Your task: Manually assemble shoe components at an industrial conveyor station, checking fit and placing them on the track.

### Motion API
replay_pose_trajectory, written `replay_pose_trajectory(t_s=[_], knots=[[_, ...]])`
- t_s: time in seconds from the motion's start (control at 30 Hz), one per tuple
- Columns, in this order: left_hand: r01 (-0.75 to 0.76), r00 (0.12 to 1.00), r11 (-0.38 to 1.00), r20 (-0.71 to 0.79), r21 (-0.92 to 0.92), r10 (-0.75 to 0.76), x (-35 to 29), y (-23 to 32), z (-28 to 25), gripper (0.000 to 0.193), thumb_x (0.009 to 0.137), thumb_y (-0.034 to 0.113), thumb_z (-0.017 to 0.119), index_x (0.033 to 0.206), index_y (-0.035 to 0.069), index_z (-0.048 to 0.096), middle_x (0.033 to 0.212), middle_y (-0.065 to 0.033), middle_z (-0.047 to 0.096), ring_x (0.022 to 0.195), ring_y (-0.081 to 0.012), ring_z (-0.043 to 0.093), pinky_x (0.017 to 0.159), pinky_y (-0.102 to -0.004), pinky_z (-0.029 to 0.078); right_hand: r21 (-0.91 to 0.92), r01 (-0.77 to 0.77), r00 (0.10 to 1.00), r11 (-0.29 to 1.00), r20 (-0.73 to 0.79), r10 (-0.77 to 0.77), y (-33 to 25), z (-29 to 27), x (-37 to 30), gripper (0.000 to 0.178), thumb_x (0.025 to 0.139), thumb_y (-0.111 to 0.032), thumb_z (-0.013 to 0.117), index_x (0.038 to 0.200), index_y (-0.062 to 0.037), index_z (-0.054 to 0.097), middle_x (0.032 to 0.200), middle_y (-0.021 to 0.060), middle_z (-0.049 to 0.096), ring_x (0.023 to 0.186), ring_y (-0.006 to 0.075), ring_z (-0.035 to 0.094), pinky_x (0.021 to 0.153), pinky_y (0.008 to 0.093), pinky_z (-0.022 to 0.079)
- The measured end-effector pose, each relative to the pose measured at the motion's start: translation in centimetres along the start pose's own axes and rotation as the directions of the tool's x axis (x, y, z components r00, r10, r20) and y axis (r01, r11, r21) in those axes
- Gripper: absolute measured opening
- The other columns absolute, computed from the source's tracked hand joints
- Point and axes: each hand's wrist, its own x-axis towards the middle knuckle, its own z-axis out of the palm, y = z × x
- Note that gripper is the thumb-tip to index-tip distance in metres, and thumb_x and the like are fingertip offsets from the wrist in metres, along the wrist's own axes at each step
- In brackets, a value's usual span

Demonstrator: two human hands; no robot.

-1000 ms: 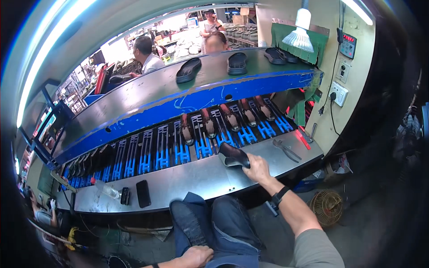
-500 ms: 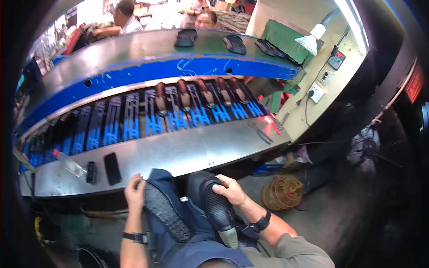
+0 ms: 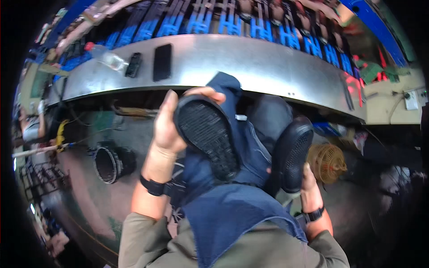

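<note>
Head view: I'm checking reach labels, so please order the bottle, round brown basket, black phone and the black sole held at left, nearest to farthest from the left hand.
1. Black sole: in the left hand.
2. Black phone: ahead, on the metal table.
3. Bottle: left of the phone.
4. Round brown basket: far to the right.

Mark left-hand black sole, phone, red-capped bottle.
Black sole (image 3: 207, 134): head view, middle of its ribbed face.
Phone (image 3: 162, 62): head view, middle of its black face.
Bottle (image 3: 108, 58): head view, its clear body.
</note>
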Motion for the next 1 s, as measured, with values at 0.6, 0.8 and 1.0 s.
replay_pose_trajectory(t_s=[0.6,0.8,1.0], knots=[[-0.1,0.995,0.709,0.074,0.698,0.068,-1.9,-1.1,12.0,0.089,0.094,0.067,0.032,0.122,-0.012,0.062,0.126,-0.0291,0.064,0.121,-0.0399,0.061,0.108,-0.0495,0.045,-0.312,0.276,0.907,0.909,0.397,-0.139,-0.6,9.6,3.4,0.083,0.09,-0.062,0.063,0.132,0.0078,0.052,0.122,0.0122,0.061,0.111,0.0169,0.056,0.096,0.0324,0.045],[-0.085,0.994,0.669,0.108,0.738,0.008,-2.8,-1.3,13.2,0.096,0.091,0.073,0.037,0.128,-0.012,0.059,0.134,-0.0275,0.061,0.125,-0.0348,0.059,0.11,-0.0445,0.043,-0.417,0.331,0.91,0.846,0.378,-0.17,0.2,7.8,2.9,0.077,0.09,-0.062,0.062,0.125,0.0066,0.056,0.116,0.0106,0.063,0.106,0.0152,0.057,0.092,0.0313,0.047],[-0.135,0.986,0.701,0.162,0.7,0.029,-3.1,-2.1,13.3,0.089,0.093,0.064,0.038,0.132,-0.014,0.055,0.134,-0.0249,0.061,0.123,-0.0309,0.061,0.107,-0.0387,0.043,-0.363,0.336,0.907,0.869,0.374,-0.194,0.0,8.5,2.3,0.076,0.091,-0.06,0.063,0.128,0.0068,0.055,0.116,0.0105,0.063,0.105,0.0153,0.057,0.091,0.0311,0.047]])
